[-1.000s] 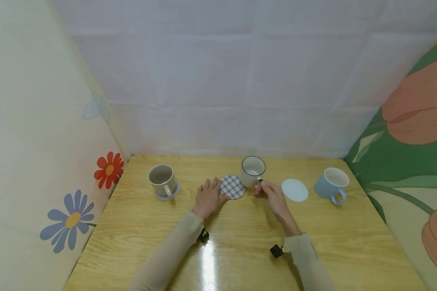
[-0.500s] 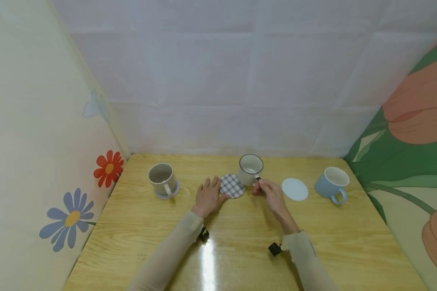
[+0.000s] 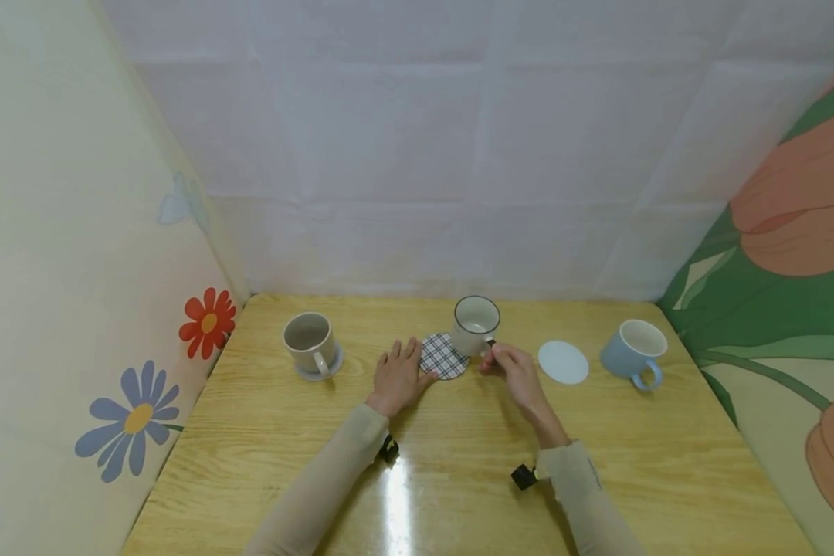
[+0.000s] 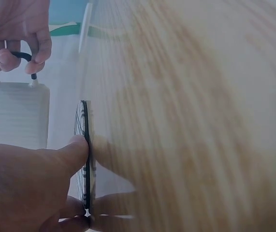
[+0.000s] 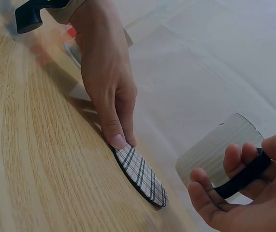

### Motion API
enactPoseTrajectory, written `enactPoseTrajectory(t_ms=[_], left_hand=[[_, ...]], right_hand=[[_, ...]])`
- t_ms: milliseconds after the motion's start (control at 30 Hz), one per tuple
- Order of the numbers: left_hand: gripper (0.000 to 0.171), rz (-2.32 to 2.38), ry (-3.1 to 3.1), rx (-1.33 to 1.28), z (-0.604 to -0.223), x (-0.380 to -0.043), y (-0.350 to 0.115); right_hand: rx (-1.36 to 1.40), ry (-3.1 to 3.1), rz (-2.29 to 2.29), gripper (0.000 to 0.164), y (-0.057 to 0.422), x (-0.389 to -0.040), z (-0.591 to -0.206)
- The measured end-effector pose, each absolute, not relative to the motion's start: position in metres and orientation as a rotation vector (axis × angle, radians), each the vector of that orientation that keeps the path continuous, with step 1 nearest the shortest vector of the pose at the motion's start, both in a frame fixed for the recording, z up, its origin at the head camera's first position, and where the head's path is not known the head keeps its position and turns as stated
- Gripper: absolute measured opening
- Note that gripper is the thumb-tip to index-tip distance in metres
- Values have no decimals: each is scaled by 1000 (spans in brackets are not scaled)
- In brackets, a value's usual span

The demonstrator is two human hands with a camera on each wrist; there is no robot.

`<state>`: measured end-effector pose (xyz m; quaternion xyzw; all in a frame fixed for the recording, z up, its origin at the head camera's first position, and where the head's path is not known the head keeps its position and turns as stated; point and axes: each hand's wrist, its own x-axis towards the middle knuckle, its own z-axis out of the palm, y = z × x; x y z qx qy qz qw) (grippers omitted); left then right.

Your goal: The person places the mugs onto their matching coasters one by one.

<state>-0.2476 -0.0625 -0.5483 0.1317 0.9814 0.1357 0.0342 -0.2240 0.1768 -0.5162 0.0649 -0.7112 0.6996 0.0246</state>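
Note:
A round plaid coaster (image 3: 442, 357) with a dark edge lies flat on the table. At its left edge rests my left hand (image 3: 397, 378), fingers spread and fairly straight, the thumb (image 4: 77, 151) touching the rim. My right hand (image 3: 514, 372) grips the black handle (image 5: 244, 174) of a white enamel mug (image 3: 474, 328) with a dark rim. The mug is held just behind and right of the coaster; both wrist views show a gap under its base. Small lettering shows on its side in the left wrist view.
On the left a beige mug (image 3: 309, 340) stands on a grey coaster (image 3: 337, 363). A white round coaster (image 3: 563, 363) lies to the right, with a blue mug (image 3: 632, 351) beyond it. White cloth (image 3: 389, 193) hangs behind the wooden table (image 3: 459, 479).
The enamel mug and my right hand have moved slightly left, toward the plaid coaster. My left hand stays at the coaster's edge.

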Motion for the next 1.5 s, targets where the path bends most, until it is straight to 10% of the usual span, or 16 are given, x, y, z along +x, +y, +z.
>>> enactPoseTrajectory(t_ms=[1500], left_hand=[[83,421,3018,386,-552,-250,-61]], right_hand=[[321,-2218,2169,38,169,-226,-521]])
